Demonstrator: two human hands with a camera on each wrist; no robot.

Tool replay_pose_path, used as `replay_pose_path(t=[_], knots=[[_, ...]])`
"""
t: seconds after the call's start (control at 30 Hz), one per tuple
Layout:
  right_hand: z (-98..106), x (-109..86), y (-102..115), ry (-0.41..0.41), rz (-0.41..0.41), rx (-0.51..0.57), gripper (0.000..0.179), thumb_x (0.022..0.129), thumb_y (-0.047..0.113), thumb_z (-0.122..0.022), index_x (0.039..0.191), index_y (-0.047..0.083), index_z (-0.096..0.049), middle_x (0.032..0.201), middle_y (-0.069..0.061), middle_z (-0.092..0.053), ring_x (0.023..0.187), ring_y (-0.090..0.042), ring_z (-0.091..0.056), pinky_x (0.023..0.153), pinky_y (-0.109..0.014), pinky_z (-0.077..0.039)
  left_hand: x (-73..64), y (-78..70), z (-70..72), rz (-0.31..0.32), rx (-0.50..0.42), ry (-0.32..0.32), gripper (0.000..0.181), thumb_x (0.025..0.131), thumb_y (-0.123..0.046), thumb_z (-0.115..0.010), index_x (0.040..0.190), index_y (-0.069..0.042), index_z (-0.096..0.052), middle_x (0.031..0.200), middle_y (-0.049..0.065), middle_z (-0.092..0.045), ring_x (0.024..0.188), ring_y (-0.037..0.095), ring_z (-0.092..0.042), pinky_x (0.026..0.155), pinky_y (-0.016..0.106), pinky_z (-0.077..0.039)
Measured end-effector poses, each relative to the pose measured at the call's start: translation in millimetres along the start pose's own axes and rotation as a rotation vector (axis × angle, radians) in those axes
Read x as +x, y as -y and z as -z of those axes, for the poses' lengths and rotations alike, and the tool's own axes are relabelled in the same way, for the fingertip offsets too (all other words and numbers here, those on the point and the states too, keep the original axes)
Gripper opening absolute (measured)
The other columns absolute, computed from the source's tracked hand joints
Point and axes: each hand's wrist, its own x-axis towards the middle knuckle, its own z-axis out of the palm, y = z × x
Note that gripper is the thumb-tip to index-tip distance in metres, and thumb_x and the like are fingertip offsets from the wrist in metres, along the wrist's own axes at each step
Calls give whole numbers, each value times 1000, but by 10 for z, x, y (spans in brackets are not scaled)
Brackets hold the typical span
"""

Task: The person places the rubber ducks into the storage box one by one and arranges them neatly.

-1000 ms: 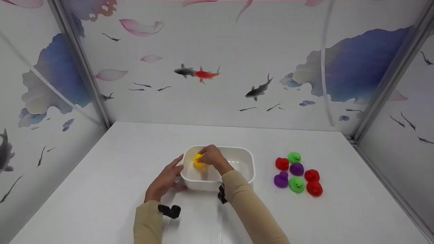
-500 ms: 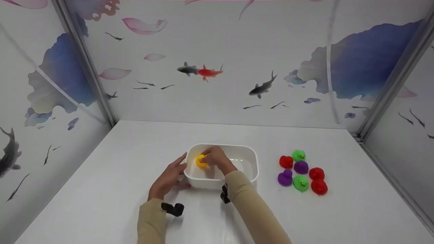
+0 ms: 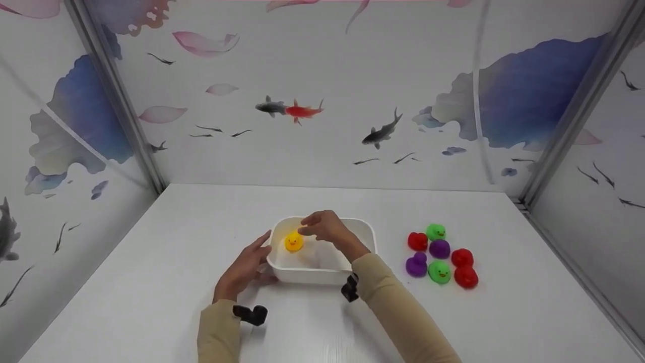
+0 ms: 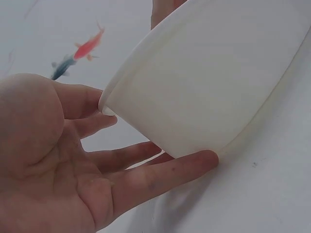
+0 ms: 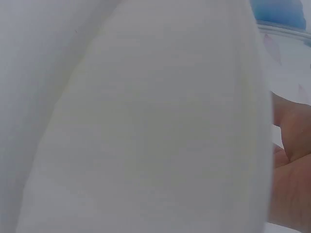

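Note:
A yellow rubber duck sits upright in the left part of a white plastic basin, its beak turned toward me. My right hand hovers over the basin just right of the duck, fingers loosely bent with nothing between them. At the basin's left end rests my left hand, its fingers spread along the outer wall. The left wrist view has that hand touching the basin's rim and lower edge with extended fingers. In the right wrist view the basin wall hides most of my right hand.
Right of the basin stands a cluster of rubber ducks, among them a green one, a purple one and a red one. A white panel with painted fish closes off the table's far edge.
My right hand has let go of the yellow duck and moved up and to the right of it. The duck stays in the basin; my left hand keeps its place on the basin.

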Motion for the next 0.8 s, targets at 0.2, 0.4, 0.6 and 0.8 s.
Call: replay_pose_path(t=[0.2,0.4,0.6,0.8], knots=[[318,-217,-18,-17,81,51,35,91,25,-74,123,12,-69,125,-7,-67,111,-23,-67,102,-39,-56,-7,5,7,-3,3,-10,56,106,-32,-43,159,-32,-26,160,17,-39,139,40,-48,96,51,-57],[717,-491,-98,-41,179,65,39,92,28,-73,127,12,-67,129,-9,-67,114,-26,-66,103,-40,-55,-17,34,-5,-43,-28,11,56,106,-31,-44,159,-30,-27,159,20,-38,138,41,-49,90,50,-60],[1139,-700,-240,-112,223,14,46,93,37,-71,131,13,-64,133,-11,-66,121,-28,-64,109,-44,-50,-40,47,-2,-25,-18,6,57,106,-32,-44,160,-31,-25,160,18,-38,142,42,-45,93,50,-59],[1568,-825,-464,-202,166,12,55,92,48,-67,137,17,-59,140,-8,-60,130,-31,-59,117,-54,-40,-30,37,13,-20,-11,-7,57,105,-35,-45,159,-33,-27,158,17,-41,140,40,-47,96,49,-58]])
